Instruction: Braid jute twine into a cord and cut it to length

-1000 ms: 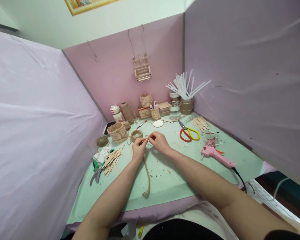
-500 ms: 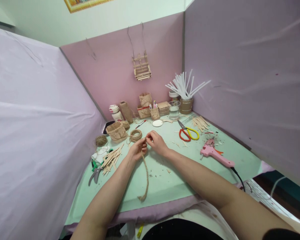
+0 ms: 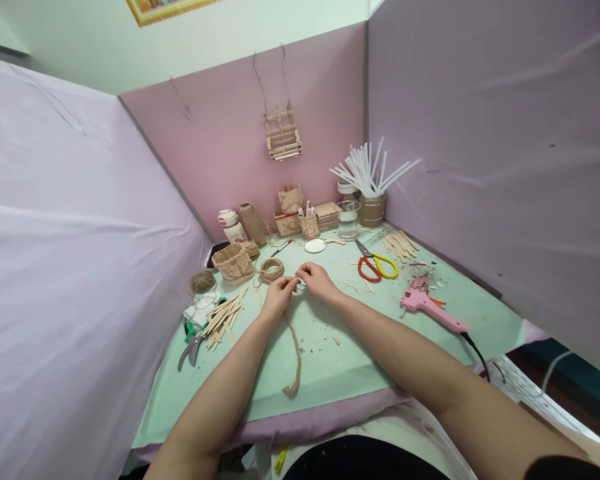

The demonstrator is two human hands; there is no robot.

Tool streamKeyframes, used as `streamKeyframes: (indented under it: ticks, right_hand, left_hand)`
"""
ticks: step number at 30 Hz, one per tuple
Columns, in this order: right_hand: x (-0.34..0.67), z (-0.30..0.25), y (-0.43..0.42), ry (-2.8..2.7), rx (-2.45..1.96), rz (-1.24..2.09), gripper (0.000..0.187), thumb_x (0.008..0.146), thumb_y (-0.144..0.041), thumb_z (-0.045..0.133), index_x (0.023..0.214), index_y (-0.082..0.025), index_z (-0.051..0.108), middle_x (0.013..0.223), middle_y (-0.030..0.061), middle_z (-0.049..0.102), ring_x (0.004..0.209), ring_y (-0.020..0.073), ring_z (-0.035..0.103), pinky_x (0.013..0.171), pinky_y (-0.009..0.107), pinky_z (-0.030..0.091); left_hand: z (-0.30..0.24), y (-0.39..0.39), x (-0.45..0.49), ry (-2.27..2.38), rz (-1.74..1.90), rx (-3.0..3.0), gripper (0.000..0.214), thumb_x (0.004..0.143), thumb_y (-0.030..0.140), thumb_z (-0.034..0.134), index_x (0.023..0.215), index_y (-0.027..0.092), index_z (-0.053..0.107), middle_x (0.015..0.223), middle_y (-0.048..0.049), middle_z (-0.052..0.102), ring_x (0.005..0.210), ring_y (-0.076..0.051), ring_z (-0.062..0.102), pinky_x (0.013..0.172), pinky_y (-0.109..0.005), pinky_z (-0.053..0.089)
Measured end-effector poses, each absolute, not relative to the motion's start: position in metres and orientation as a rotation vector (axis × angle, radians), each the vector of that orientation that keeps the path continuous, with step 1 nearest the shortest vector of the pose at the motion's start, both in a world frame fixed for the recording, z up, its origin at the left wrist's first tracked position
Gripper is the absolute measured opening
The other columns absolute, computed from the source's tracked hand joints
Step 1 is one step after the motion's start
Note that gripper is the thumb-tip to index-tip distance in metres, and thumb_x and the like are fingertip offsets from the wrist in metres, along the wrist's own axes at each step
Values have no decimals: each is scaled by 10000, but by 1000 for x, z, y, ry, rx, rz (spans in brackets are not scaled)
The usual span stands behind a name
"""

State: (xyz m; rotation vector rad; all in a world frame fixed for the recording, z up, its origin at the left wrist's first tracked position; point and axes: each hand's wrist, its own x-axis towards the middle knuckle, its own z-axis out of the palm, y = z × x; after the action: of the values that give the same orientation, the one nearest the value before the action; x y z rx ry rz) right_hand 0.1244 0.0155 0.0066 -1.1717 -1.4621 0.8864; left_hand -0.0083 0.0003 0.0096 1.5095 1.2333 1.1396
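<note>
We pinch the top end of a braided jute cord [image 3: 295, 347] between our left hand [image 3: 279, 295] and right hand [image 3: 319, 281], fingertips closed on it at mid-counter [image 3: 340, 360]. The cord's long axis runs from 12 o'clock at the hands to 6 o'clock, its free end curling near the counter's front edge.
</note>
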Motion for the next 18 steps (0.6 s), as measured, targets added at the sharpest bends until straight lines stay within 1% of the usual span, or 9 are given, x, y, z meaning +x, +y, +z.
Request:
streamKeyframes:
  ticks: [5,11,18]
  right_hand:
    - [125,-2,25,-1292,-1337,822,135,749,-243,474,624,-194,486,637,-12,540,644,130,477,639,250,345]
    - [123,-8,30,-1214,-1347,793,130,739,-260,462,626,-197,473,659,-4,540,664,141,478,659,257,347]
    - [123,-10,32,-1188,-1315,817,141,728,-284,469,621,-194,488,646,-6,542,655,142,482,654,262,353]
  left_hand:
    - [17,-8,0,1264,1098,1790,249,715,381,592,631,147,601,584,2,557,571,-110,460,575,-235,357]
    - [18,-9,3,1298,1068,1846,248,727,376,566,634,147,584,582,11,554,568,-109,456,571,-232,359]
    - [15,-7,1,1259,1105,1809,252,715,372,586,616,141,582,562,13,533,544,-95,434,548,-221,346]
